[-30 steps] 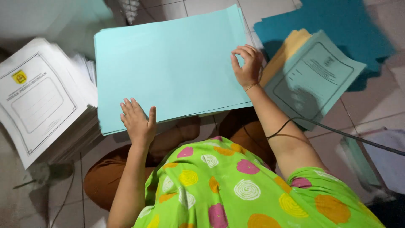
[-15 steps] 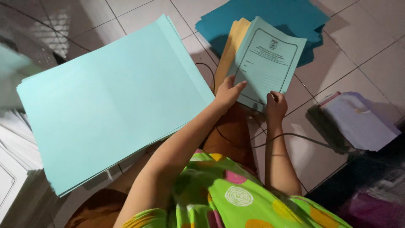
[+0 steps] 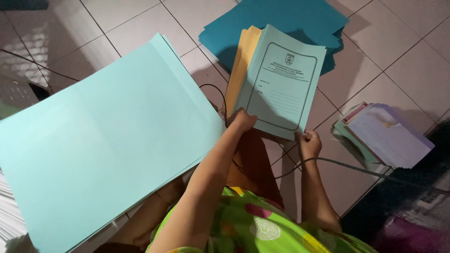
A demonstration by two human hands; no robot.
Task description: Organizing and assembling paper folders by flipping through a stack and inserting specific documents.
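My left hand (image 3: 243,122) and my right hand (image 3: 309,143) both grip the near edge of a thin stack of pale green printed covers (image 3: 281,79), each with a framed form and a small emblem. The stack is lifted slightly and tilts away from me. Under it lies a yellow-orange folder (image 3: 241,65), and beyond that a pile of dark teal sheets (image 3: 281,18) on the tiled floor. A big stack of plain pale blue sheets (image 3: 108,140) rests to my left, partly over my lap.
A pile of lilac and white papers (image 3: 389,136) lies on the floor at the right. A black cable (image 3: 337,164) runs across the tiles past my right wrist. White printed sheets (image 3: 7,220) show at the lower left edge.
Both hands left the big pale blue stack and moved right to the printed covers. They now hold its near edge, and the view has turned right.
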